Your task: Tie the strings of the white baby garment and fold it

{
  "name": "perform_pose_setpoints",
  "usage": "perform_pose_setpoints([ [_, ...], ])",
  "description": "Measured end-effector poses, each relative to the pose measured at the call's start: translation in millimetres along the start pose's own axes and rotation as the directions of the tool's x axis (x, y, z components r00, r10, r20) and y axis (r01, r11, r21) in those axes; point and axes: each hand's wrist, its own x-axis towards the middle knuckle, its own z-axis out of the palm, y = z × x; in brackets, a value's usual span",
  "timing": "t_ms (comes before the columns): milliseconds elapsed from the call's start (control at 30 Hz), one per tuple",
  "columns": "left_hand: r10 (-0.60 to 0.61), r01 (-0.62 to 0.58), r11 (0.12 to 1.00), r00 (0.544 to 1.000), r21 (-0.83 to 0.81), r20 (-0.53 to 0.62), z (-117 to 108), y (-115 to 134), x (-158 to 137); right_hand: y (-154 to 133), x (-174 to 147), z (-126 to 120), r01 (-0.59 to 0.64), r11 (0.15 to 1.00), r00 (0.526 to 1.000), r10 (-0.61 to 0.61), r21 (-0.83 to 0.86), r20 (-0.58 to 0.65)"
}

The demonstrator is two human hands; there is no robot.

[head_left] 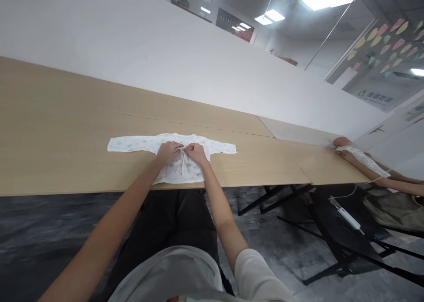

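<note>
A white baby shirt (179, 171) with a small print lies on the wooden table, its sleeves stretched out to both sides and its hem near the table's front edge. My left hand (169, 152) rests on the chest part, its fingertips closed on the front edge of the cloth. Close beside it, my right hand (196, 152) pinches the front opening just below the neckline. Between the two hands the cloth is slightly raised in a fold running down toward the hem. Any fastener under the fingertips is too small to make out.
The long wooden table (66, 160) runs along a white wall (132, 50) with glass above. At the far right, another person's hand (346, 156) touches a doll (342, 141) in white cloth. Black folding chairs (338, 222) stand below, one bearing a white power strip (348, 218).
</note>
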Motion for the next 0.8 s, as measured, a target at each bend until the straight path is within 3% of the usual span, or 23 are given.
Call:
perform_pose_setpoints([
  [200,0.036,-0.038,0.991,0.999,-0.125,-0.018,-9.0,2.2,-15.8,-13.2,-29.2,-8.5,0.023,0.963,0.985,0.024,-0.267,0.172],
  [300,0.039,-0.036,0.971,0.999,-0.238,0.009,-6.8,10.3,-28.7,-14.2,-37.2,-9.8,0.04,0.953,0.98,0.022,-0.301,0.2],
  [467,-0.031,0.054,0.934,0.997,-0.352,0.071,0.3,18.6,-41.5,2.1,-43.6,-7.2,0.079,0.984,0.991,-0.06,-0.163,0.121],
  [800,0.018,0.008,0.938,0.997,-0.346,0.072,1.1,15.9,-38.8,19.5,-41.4,-2.4,0.069,0.986,0.998,-0.068,0.149,-0.006],
])
